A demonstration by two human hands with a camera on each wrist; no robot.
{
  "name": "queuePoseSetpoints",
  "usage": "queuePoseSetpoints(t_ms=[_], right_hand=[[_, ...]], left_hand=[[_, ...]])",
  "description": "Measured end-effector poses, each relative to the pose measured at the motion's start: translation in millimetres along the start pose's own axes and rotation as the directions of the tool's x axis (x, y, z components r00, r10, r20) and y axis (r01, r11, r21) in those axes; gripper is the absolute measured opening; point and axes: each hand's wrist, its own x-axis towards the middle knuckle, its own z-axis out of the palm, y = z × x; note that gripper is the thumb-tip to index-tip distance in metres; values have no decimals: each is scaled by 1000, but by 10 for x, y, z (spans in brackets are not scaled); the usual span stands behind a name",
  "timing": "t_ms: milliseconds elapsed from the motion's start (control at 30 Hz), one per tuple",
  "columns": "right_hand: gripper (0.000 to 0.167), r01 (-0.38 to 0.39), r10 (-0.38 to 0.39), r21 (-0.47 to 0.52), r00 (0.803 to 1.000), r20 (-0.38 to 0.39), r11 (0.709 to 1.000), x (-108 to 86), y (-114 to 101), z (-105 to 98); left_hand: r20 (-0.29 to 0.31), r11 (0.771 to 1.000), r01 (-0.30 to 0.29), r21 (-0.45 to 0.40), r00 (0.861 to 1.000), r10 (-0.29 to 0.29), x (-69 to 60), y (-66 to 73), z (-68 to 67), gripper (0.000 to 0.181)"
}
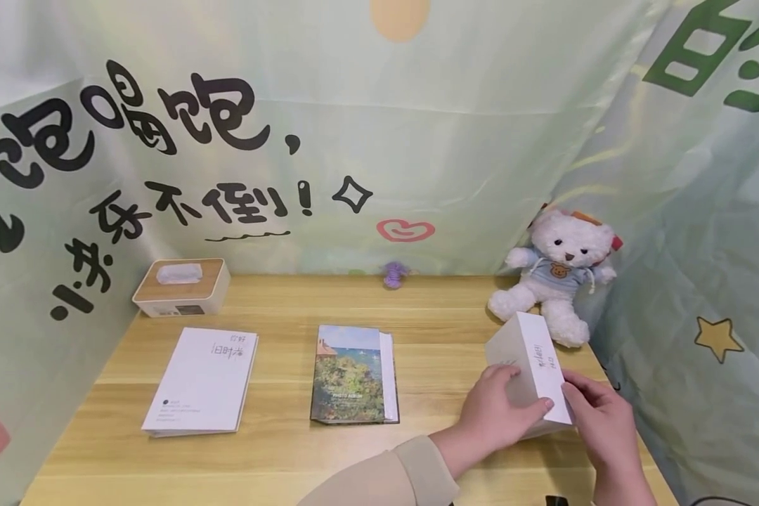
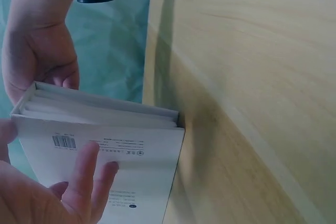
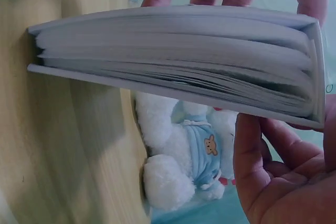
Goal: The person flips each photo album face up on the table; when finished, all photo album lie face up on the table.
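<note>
A thick white photo album (image 1: 512, 344) stands on its edge at the right of the table, its spine with handwritten-style lettering facing up towards me. My left hand (image 1: 496, 407) grips it from the left, thumb across the spine and fingers spread over the cover, near a barcode in the left wrist view. On the other side my right hand (image 1: 601, 418) holds the cover by the spine edge, thumb on top and fingers curled behind. Bulging page edges (image 3: 173, 51) show between the covers in the right wrist view.
Another white album (image 1: 199, 379) lies flat at the left, and a picture-covered photo album (image 1: 351, 372) in the middle. A tissue box (image 1: 182, 288) stands at the back left. The white teddy bear (image 1: 559, 277) sits behind the held album; a small purple toy (image 1: 393, 275) is at the back.
</note>
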Motion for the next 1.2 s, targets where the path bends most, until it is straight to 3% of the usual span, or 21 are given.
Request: queuePoseSetpoints(t_ms=[233, 300, 467, 567, 733, 833, 967, 1100, 1200], right_hand=[[40, 80, -80, -14, 996, 40, 997, -1, -23, -21], [40, 101, -101, -4, 994, 52, 995, -2, -16, -25], [36, 142, -147, 60, 985, 87, 988, 1, 24, -28], [30, 162, -176, 124, 978, 116, 979, 11, 63, -28], [31, 142, -213, 315, 955, 204, 938, 54, 182, -16], [37, 102, -187, 313, 948, 256, 944, 84, 261, -3], [25, 43, -118, 240, 943, 310, 970, 131, 343, 26], [37, -30, -40, 190, 934, 355, 981, 161, 401, 71], [46, -75, 18, 130, 920, 392, 989, 177, 417, 96]], left_hand=[[4, 990, 121, -75, 993, -121, 13, 57, -42, 62], [9, 986, 132, -97, 991, -132, 11, 61, -51, 61], [19, 978, 106, -178, 994, -104, -11, 52, -57, 58], [29, 961, 83, -262, 997, -78, -22, 43, -50, 59], [37, 946, 31, -323, 999, -20, -11, 23, -53, 76], [33, 961, 11, -275, 999, -2, -9, 13, -67, 83], [31, 978, -25, -206, 999, 32, -16, 1, -78, 75], [17, 981, -53, -187, 998, 58, -29, -15, -70, 70], [-21, 983, -107, -147, 994, 105, -28, -43, -61, 73]])
